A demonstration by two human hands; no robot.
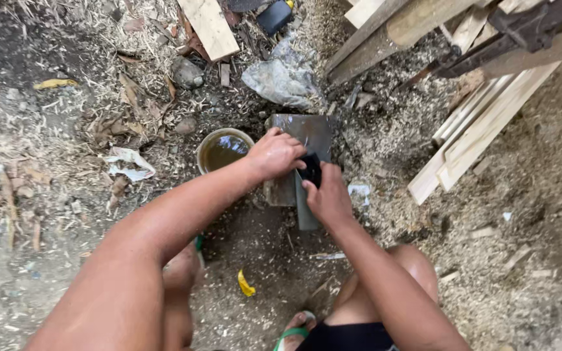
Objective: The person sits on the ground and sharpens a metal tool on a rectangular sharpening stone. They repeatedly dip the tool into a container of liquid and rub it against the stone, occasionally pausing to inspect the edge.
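Pressing down at the centre of the frame, the left hand [274, 155] curls its fingers over a small dark flat piece [311, 169], and the right hand [326, 198] grips the same piece from below. It lies on a grey rectangular stone block [307, 133] sitting in the sawdust. Just left of the block stands a round container of murky water [224, 149]. Pale wooden planks [476, 140] lean at the upper right.
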